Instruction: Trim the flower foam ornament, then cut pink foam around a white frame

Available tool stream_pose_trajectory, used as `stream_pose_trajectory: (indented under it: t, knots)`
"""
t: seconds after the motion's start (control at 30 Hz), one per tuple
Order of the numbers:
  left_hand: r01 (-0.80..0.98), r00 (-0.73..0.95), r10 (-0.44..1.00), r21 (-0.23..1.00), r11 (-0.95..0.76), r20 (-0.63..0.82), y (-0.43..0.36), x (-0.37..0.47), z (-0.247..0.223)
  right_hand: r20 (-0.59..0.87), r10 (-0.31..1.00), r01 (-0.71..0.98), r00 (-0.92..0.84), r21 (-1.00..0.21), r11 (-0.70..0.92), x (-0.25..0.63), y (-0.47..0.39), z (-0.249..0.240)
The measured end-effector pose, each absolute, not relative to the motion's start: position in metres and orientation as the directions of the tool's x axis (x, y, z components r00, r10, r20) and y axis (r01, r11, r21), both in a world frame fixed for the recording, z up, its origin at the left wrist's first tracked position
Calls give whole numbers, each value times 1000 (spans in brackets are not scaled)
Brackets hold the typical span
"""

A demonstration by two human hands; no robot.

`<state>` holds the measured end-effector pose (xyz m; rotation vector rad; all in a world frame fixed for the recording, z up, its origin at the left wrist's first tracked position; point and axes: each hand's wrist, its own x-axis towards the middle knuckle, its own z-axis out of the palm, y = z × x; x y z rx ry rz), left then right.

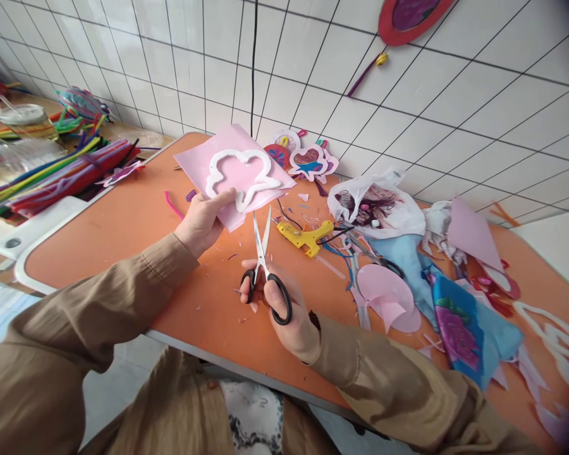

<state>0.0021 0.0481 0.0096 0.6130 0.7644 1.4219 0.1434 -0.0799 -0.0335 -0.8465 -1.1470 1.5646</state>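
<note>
My left hand [203, 218] grips a pink sheet [196, 161] by its lower edge, thumb on top. A white outline frame with a wavy, cloud-like shape [265, 165] lies on the sheet, and my thumb presses its lower left part. Black-handled scissors [260, 256] are in my right hand [289, 309], thumb through one loop and fingers at the other. Their blades are spread and point up toward the sheet's lower edge, a little apart from it. Just right of the blades, a yellow glue gun [308, 237] lies on the orange table [123, 246].
Finished-looking decorated shapes [308, 163] lie by the tiled wall. To the right are a white plastic bag [403, 208], pink scraps [389, 294], a blue floral piece [458, 322] and white frames [557, 338]. Colourful pipe cleaners [76, 174] lie at left.
</note>
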Motion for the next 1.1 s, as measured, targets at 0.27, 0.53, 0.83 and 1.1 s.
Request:
stream_pose_trajectory:
  t: [0.27, 0.53, 0.83, 1.1]
  knots:
    - [-601, 1, 998, 797, 51, -63, 48, 2, 5, 1, 956, -335, -294, -936, -103, 144, -78, -35]
    - [-604, -5, 998, 796, 49, -65, 47, 2, 8, -6, 964, -337, -266, -936, -99, 147, -84, -36]
    - [-601, 12, 999, 798, 44, -46, 44, 3, 9, 17, 970, -339, -242, -938, -68, 148, -80, -34]
    - [-612, 76, 996, 787, 79, -41, 40, 5, 5, -23, 967, -351, -253, -929, -114, 146, -73, -37]
